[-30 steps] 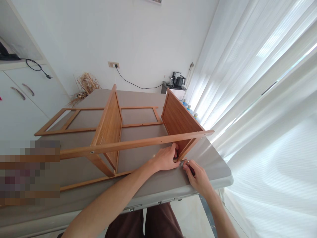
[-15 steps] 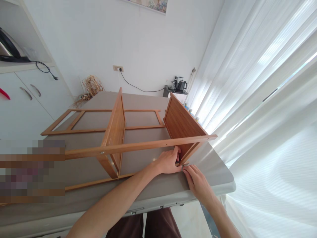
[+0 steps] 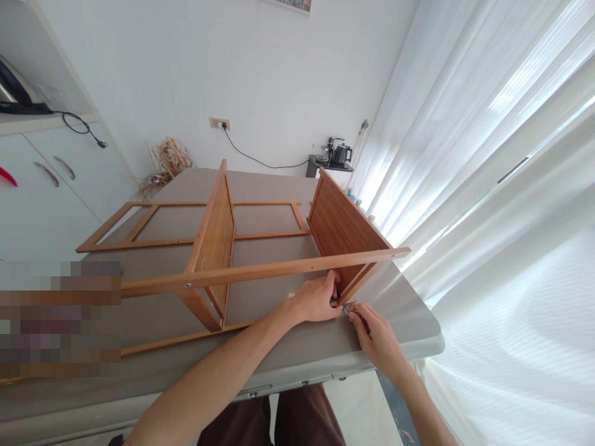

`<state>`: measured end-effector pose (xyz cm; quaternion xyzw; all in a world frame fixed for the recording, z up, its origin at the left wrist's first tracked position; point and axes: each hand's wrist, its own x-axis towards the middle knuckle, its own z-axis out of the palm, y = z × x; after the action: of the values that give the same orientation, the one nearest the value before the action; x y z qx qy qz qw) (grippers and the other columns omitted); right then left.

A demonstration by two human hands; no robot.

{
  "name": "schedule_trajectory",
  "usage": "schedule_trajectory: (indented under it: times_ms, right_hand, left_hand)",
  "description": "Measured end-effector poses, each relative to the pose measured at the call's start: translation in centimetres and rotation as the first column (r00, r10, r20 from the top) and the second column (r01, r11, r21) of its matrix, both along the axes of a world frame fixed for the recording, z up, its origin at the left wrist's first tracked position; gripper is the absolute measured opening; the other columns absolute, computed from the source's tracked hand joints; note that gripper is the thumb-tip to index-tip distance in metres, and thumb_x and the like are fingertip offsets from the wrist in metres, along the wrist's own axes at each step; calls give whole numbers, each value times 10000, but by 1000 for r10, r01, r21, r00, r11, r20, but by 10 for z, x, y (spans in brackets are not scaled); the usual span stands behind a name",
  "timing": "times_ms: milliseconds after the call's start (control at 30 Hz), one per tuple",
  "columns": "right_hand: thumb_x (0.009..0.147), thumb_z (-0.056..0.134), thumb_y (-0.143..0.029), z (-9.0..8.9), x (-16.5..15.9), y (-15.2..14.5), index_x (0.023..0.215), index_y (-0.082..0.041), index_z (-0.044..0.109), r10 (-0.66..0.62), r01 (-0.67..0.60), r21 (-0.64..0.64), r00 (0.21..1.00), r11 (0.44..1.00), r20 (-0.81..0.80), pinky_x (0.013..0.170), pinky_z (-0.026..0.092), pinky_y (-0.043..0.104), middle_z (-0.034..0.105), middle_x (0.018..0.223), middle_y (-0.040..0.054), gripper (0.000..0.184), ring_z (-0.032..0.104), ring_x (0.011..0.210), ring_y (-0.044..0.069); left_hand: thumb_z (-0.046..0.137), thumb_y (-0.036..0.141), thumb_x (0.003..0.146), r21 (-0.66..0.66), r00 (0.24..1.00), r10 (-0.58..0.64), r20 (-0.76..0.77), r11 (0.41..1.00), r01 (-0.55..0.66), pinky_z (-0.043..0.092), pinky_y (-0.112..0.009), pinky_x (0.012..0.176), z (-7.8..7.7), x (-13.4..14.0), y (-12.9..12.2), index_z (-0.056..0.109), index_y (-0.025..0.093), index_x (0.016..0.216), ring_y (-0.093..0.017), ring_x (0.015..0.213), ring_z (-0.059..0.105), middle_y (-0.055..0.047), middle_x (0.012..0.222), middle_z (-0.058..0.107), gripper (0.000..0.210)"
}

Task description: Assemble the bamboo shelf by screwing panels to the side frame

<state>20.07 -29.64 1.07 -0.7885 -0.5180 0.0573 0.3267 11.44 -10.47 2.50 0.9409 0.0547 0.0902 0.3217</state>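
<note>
A wooden shelf frame (image 3: 272, 270) lies on its side on the grey-topped table, with two upright panels standing across its rails. My left hand (image 3: 317, 300) is closed around the lower rail at the near corner of the right panel (image 3: 346, 223); some of its fingers are hidden behind the wood. Just right of that corner, my right hand (image 3: 375, 331) pinches a small, thin metal piece (image 3: 346, 310) that looks like a hex key, held against the joint. The fingers cover most of it.
Beyond the shelf is a flat wooden ladder-like frame (image 3: 160, 243). The table's rounded edge (image 3: 439, 347) runs close to my right hand. Dried stalks (image 3: 170, 160), a black kettle (image 3: 343, 153) on a small cabinet and white curtains (image 3: 465, 124) surround the table.
My right hand has shifted slightly to the right and its fingers have turned a little at the joint. My left hand keeps its hold on the corner. The view has tilted slightly down.
</note>
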Motion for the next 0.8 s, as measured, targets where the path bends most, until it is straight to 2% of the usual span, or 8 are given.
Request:
schedule_trajectory:
  times_ms: [333,500,600,800]
  right_hand:
    - [992,409,-450,6,1,1,822,-247,553,-128,124,-38,985,992,-118,565,427,262,650,722,-8,302,573,596,155]
    - [1002,391,-440,6,3,-3,894,-252,568,-105,98,-52,983,994,-150,609,449,274,679,811,-1,280,597,651,162]
    - [1013,373,-398,4,0,-3,896,-254,551,-87,85,-29,992,996,-92,622,453,281,656,798,-3,256,582,652,160]
    - [1025,319,-301,0,-7,0,870,-245,515,-16,18,-6,983,1000,184,691,464,334,592,815,40,256,586,780,202]
  left_hand:
    - [677,363,747,13,998,31,-47,999,-30,483,-322,700,1,2,-2,376,242,1106,-223,868,671,-15,990,676,484]
    - [674,353,746,3,1000,18,2,1000,-18,479,-321,699,-3,2,-1,370,243,1106,-221,854,669,-4,962,673,484]
    - [674,343,748,7,1000,20,-5,1000,-20,479,-319,702,-3,1,-2,369,243,1110,-218,852,669,-4,960,674,484]
    - [673,356,750,16,999,40,-32,999,-39,481,-318,699,3,0,-4,380,242,1103,-223,860,674,-8,964,676,473]
